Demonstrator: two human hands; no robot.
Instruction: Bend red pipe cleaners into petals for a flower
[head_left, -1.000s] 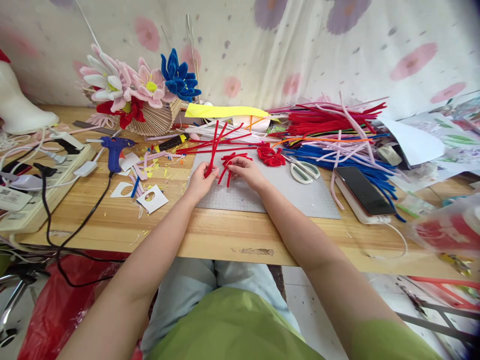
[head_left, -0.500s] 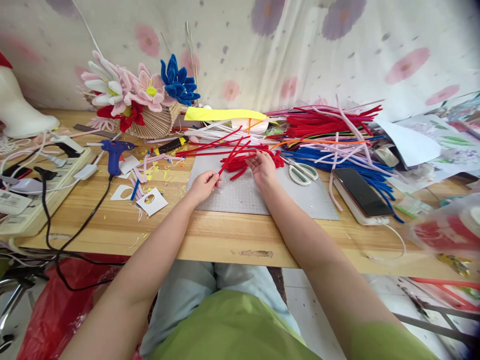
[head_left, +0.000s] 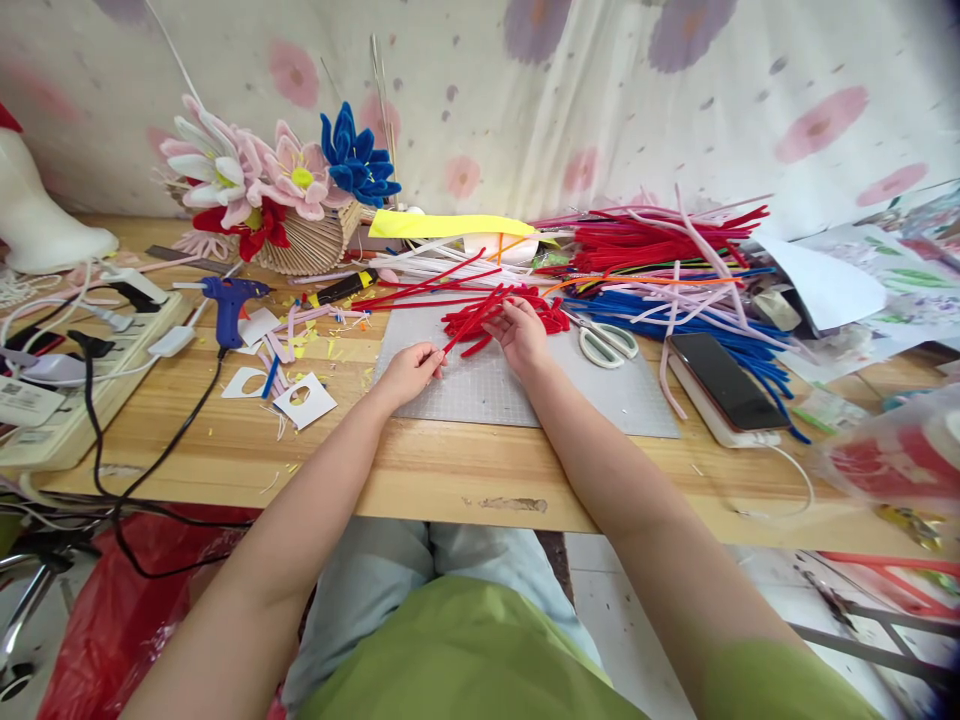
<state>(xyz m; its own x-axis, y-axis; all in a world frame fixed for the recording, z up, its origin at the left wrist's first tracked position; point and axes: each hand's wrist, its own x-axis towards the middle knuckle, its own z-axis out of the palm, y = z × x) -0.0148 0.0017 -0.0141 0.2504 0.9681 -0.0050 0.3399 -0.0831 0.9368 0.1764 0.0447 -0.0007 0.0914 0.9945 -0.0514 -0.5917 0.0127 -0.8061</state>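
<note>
A grey cutting mat (head_left: 525,390) is shown on a wooden table (head_left: 450,470), with one pair of scissors (head_left: 607,343) at its far right edge. Several straight red pipe cleaners (head_left: 472,318), too overlapped to be counted, are pinched at their near ends by the left hand (head_left: 409,370); their long axis runs up and rightward toward the right hand (head_left: 521,335), whose fingers are curled onto the small red bent pieces (head_left: 544,315) just beyond.

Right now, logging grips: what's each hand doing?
Left hand: pinched shut on red pipe cleaners.
Right hand: resting on the red pieces; grip unclear.
</note>
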